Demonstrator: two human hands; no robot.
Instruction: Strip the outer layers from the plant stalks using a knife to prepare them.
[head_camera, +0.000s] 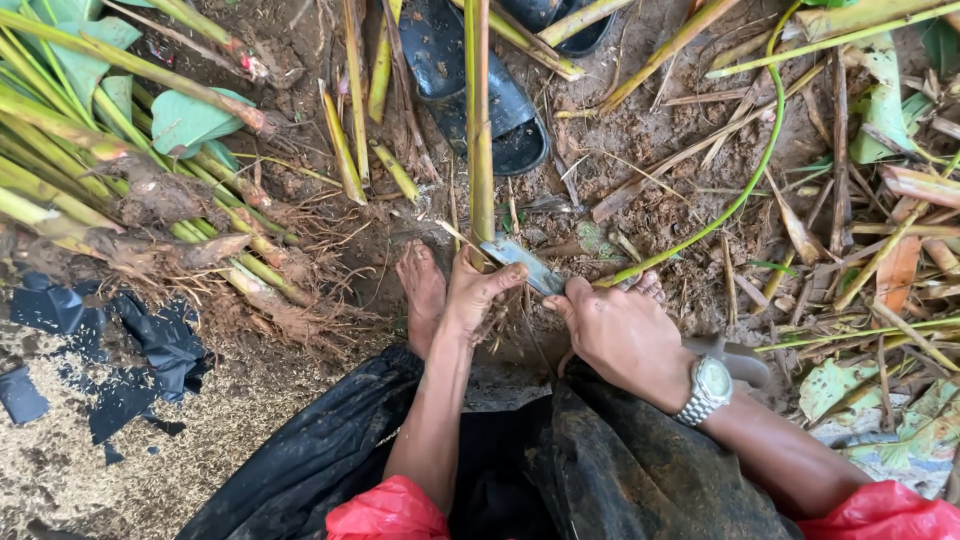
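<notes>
- Right hand (622, 335) grips a knife (520, 262), fingers closed round the handle, flat grey blade pointing up-left toward the base of an upright stalk; a metal wristwatch (708, 388) sits on that wrist.
- Left hand (472, 292) is closed round the foot of the stalk (481, 130), a long yellow-green stem that runs from the hand straight up out of the top of the view. Blade tip lies just beside this hand, at the root end of the stalk.
- Large heap of uncut stalks (110, 160) with broad green leaves and tangled brown roots lies to the person's left, well apart from the hands.
- Trimmed husks and dry strips (880, 240) scatter over the muddy ground on the right; a thin green shoot (745, 190) curves across them.
- Pair of dark sandals (480, 90) rests on the mud beyond the stalk; a bare foot (420, 290) sits just left of the left hand.
- Judgement on doing the cut well: blade edge should travel away from the left fingers, which sit very near it; the holding hand would be safer a little higher on the stem.
- Short, controlled strokes seem apt, as mud likely makes stem and handle slippery.
- Bare foot beside the work is at risk if the blade slips downward.
</notes>
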